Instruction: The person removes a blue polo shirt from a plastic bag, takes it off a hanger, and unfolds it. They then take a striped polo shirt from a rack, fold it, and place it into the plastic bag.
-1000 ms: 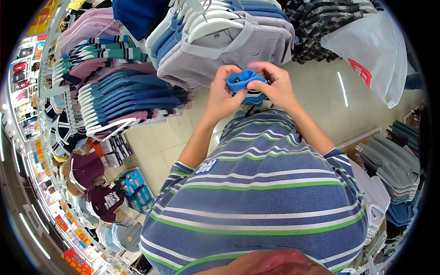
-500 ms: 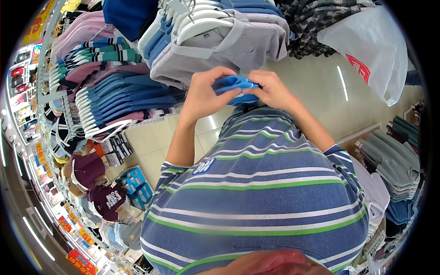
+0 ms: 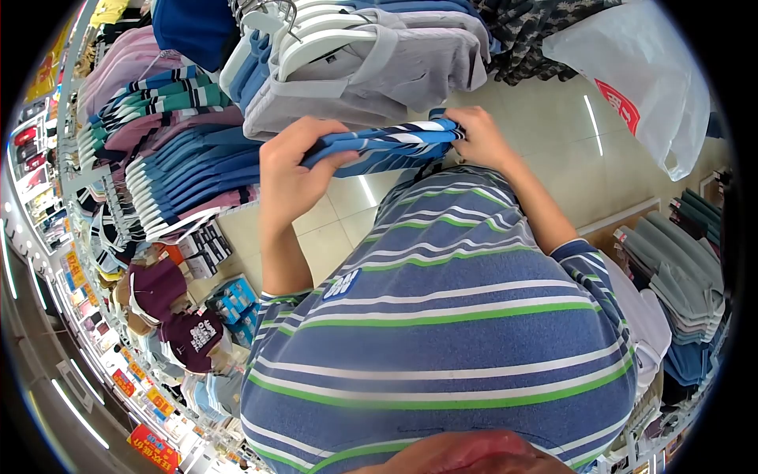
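A blue garment with black and white stripes, which looks like a shirt, is stretched sideways between my hands in front of my waist. Its left end is gripped by my left hand, thumb below and fingers curled over the top. At the other end, my right hand pinches the cloth with its fingers closed. Folds bunch along the upper edge, and the lower part hangs partly out of sight. Just beyond it, light grey shirts hang on white hangers.
Blue shirts and striped ones hang on a rack at left. Maroon caps sit lower left, near boxes. A white plastic bag hangs at upper right. Folded grey clothes lie on a shelf at right. Tiled floor shows between.
My hands have moved apart, mostly the left hand going leftward. The blue garment, bunched small before, is now spread wider and shows its stripes. The view has shifted slightly.
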A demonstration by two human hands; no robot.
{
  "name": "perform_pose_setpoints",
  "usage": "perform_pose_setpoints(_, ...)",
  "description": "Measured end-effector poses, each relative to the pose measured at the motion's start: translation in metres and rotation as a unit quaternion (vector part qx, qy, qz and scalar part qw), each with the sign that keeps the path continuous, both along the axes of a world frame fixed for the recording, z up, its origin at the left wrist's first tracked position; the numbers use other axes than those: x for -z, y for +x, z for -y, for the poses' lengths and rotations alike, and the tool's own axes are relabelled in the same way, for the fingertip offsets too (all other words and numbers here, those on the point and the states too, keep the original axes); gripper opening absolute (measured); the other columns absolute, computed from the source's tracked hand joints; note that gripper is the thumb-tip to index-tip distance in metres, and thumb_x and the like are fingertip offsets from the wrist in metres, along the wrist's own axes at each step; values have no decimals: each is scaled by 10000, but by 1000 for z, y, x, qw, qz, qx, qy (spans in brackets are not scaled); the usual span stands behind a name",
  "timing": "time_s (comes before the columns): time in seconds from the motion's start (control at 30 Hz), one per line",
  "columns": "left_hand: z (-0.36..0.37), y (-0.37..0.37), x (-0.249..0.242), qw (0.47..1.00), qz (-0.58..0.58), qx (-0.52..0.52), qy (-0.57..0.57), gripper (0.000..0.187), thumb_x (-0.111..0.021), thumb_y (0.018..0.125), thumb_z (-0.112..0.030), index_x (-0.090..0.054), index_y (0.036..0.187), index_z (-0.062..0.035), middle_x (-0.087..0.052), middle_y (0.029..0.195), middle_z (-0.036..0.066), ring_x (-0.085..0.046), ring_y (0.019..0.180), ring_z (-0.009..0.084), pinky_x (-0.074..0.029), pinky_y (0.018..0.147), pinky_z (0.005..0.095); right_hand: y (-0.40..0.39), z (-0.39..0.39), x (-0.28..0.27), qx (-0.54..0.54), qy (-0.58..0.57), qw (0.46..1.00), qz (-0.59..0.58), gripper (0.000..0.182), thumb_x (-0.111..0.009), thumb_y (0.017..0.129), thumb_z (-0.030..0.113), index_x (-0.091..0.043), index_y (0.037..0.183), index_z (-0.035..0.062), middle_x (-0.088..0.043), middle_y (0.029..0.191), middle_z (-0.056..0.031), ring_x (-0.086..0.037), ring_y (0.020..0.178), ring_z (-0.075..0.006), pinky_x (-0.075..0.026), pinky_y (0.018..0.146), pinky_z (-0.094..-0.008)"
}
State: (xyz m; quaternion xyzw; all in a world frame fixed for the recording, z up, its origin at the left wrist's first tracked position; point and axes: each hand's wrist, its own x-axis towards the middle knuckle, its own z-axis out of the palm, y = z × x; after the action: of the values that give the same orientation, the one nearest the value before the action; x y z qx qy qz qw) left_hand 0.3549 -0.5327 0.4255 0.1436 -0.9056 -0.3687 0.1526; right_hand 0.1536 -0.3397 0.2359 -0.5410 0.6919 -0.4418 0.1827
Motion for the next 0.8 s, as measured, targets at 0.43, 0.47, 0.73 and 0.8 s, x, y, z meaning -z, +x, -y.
perform_pose_setpoints(0.43,22,20,-3,998,-10,-32,53,229,-786,736,-16,-678,937,-1,-659,788,51,-584,686,110,-457,641,226,-13,-6,-11,-69,-11,983,170,201,-643,799,10,-646,1000,-1,-656,857,-119,-609,757,-241,-481,725,-339)
perform_pose_setpoints(0.47,22,20,-4,998,-9,-33,53,229,-786,736,-16,-678,937,-1,-659,788,51,-584,686,110,-457,641,226,-14,-5,-6,-69,-10,983,171,201,-643,799,10,-646,1000,-1,-656,857,-119,-609,757,-241,-481,725,-339)
perform_pose_setpoints(0.73,23,26,-18,996,47,31,65,256,-807,662,-5,-713,900,3,-683,787,91,-633,677,144,-461,617,244,-21,-5,10,-20,77,981,174,205,-590,730,-43,-608,930,-7,-623,804,-162,-613,733,-319,-472,683,-361)
perform_pose_setpoints(0.8,23,33,-22,992,47,73,92,268,-822,650,-22,-719,896,-3,-687,782,98,-641,665,162,-462,604,250,-20,-10,1,32,35,988,145,213,-560,727,-78,-613,909,20,-606,784,-158,-604,730,-323,-462,672,-376)
